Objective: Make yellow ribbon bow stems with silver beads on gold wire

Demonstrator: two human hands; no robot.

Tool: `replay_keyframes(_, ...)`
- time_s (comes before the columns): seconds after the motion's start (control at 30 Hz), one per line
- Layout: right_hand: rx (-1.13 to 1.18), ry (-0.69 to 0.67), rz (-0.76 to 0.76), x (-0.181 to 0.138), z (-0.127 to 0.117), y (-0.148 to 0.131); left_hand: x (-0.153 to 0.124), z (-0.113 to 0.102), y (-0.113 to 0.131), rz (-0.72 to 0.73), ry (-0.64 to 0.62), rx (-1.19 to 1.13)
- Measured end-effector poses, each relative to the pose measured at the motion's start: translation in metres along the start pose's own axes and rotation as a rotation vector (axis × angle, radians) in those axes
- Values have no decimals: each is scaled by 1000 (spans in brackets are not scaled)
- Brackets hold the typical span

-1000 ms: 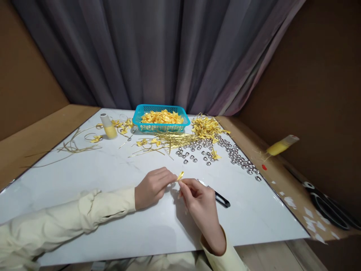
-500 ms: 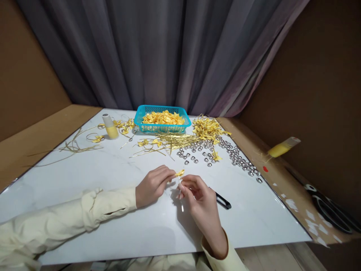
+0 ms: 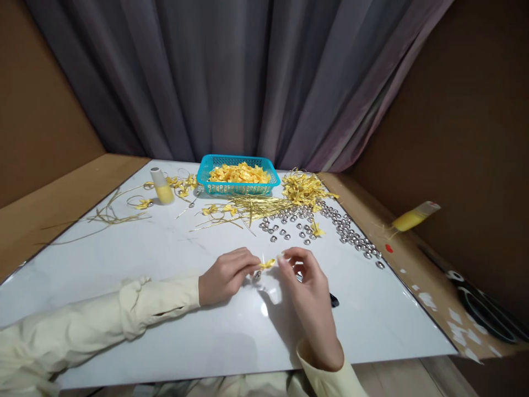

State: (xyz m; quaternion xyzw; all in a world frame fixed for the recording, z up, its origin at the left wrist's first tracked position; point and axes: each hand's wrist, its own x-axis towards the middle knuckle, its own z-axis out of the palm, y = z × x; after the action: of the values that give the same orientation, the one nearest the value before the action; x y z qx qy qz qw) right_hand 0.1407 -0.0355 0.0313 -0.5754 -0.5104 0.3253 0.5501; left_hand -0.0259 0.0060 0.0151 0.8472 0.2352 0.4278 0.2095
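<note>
Yellow ribbon bow [image 3: 266, 263] — long axis nine-to-three — pinched at its nine o'clock end by the left hand [image 3: 225, 275]; right hand [image 3: 308, 286], fingers loosely curled, nearest at three o'clock

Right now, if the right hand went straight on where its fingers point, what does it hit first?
The bow, pinched by the left hand. The right hand points left at it across a small gap; nothing shows between them, though depth is unclear.

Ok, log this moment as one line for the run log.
left hand: pinching yellow bow | right hand: fingertips at bow's other end, grip unclear | over white table | nearby: silver beads, blue basket
</note>
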Motion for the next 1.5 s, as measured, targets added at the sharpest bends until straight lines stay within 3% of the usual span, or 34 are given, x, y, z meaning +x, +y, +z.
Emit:
replay_keyframes(0.1, 117, -78, 71, 2, -2, -1, 2, -2, 5, -78, -98, -135)
replay_keyframes(0.27, 347, -470, 314, -2, -5, -6, 6, -8, 13, -264, -297, -426)
replay_keyframes(0.4, 535, -557, 455, -1, -9, -11, 7, -10, 18, -316, -364, -541)
replay_keyframes(0.53, 592, -634, 512, 1, -11, -11, 8, -8, 22, -325, -341, -561)
replay_keyframes(0.9, 612, -541, 523, 4, -14, -3, 12, -4, 30, -503, -333, -665)
replay_keyframes(1.2, 658, -527, 499, 3, -13, -3, 14, -6, 31, -504, -343, -682)
replay_keyframes(1.3, 634, -494, 482, 5, -16, -3, 18, -13, 39, -416, -408, -669)
replay_keyframes(1.37, 619, -460, 466, 8, -20, -2, 23, -20, 47, -249, -484, -633)
replay_keyframes(1.5, 573, -350, 427, 16, -30, 1, 33, -31, 54, -171, -463, -568)
